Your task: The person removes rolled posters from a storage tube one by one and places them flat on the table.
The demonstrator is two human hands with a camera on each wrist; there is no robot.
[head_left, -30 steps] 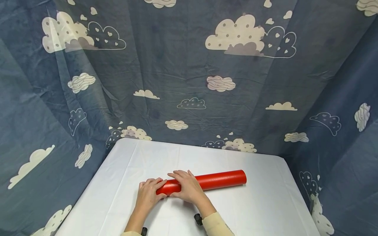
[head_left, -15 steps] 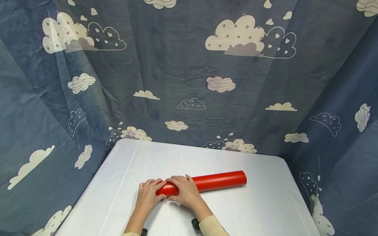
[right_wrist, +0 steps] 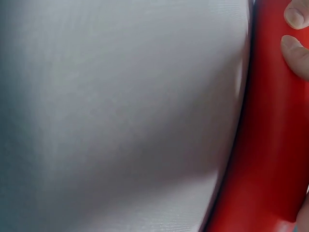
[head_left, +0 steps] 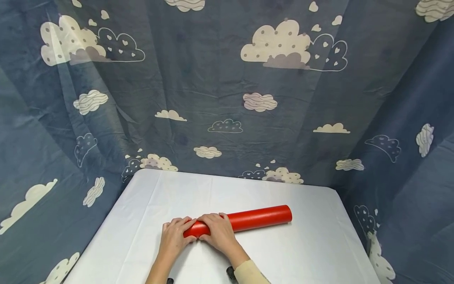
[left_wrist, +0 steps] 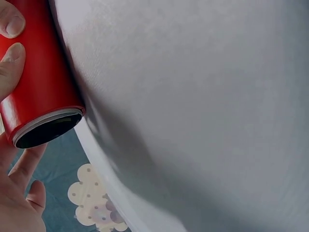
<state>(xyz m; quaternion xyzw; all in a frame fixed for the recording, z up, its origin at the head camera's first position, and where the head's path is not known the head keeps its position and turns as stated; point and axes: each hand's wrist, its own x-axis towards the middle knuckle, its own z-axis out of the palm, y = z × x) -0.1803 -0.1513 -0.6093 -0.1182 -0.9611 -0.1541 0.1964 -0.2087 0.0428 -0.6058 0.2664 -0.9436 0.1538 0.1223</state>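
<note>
A glossy red roll, shaped like a long tube, lies slanting across the white table. My left hand grips its left end, thumb on the near side and fingers over the top. Close beside it, my right hand holds the roll the same way, the two thumbs nearly meeting. In the left wrist view the end of the red roll is hollow and dark inside, with a thin pale, layered rim. The right wrist view shows the long side of the red roll with both thumb tips on it.
A white cloth covers the table. Dark blue curtains with a cloud print hang behind it and at both sides. A small black object sits at the right wrist, by the cream sleeve.
My right hand has slid left along the red roll, closer to my left hand. The left hand keeps its place at the end. The head view has shifted slightly.
</note>
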